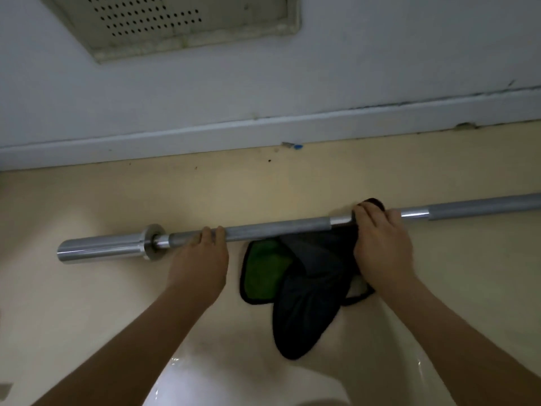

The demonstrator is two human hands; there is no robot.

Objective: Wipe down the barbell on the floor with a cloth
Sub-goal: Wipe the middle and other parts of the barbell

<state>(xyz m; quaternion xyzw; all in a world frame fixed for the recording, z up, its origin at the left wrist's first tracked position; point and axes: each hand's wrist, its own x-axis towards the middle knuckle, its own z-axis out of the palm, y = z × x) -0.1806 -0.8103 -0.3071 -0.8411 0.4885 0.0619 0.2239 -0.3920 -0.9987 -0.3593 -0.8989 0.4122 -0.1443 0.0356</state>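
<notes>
Gripping the barbell (281, 227) mid-frame, we close our left hand (202, 259) on its bare shaft while our right hand (380, 244) clamps the cloth (310, 288) around it.

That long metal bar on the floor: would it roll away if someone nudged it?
Probably. The barbell is a round, smooth steel shaft with no plates, so little would stop it rolling. It looks heavy and stiff. The left hand gripping it likely steadies it while the right hand presses the cloth.
</notes>
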